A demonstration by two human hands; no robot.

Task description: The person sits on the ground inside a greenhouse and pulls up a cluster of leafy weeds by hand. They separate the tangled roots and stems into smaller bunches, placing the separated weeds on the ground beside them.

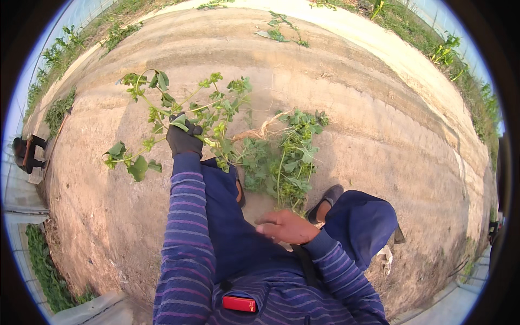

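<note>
My left hand (185, 136), in a dark glove, is shut on the stems of a leafy green plant (219, 105). Clusters of yellow-green buds or seed heads line its branches, which spread to both sides of the glove. A heap of similar cut or pulled plants (294, 158) lies on the soil between my feet. Pale brown roots (264, 129) show at its top; which plant they belong to I cannot tell. Bare and with thumb and fingers slightly apart, my right hand (288, 227) hovers over my lap near the heap's lower end, holding nothing visible.
Dry bare soil (386, 162) surrounds me. Another wilted plant (280, 32) lies farther ahead. At far left are a person in dark clothes (30, 154) and a long wooden handle (59, 136). Tall weeds (447, 48) edge the ground, and a white scrap (386, 260) lies to my right.
</note>
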